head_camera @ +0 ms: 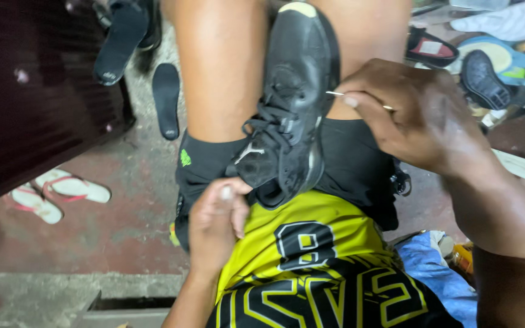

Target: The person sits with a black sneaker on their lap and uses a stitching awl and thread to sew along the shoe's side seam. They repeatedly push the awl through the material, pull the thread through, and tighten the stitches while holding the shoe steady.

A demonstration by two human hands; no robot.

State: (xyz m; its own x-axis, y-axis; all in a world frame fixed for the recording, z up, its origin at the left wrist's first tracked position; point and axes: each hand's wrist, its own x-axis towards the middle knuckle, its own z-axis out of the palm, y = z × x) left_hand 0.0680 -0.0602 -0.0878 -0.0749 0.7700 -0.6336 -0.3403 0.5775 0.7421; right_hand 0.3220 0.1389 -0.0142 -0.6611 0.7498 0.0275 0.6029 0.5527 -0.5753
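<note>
A black lace-up sneaker (293,103) lies wedged between my bare knees, toe pointing away from me. My left hand (217,222) grips its heel end near my lap, fingers curled against the collar. My right hand (408,115) pinches a thin metal needle (335,93) whose tip touches the shoe's right side near the sole. I wear black shorts and a yellow and black jersey.
Two black insoles (166,97) lie on the reddish concrete floor at upper left. A pair of white and red flip-flops (56,193) sits at left. Several shoes and soles (487,67) are piled at upper right. A blue cloth (439,267) lies by my right hip.
</note>
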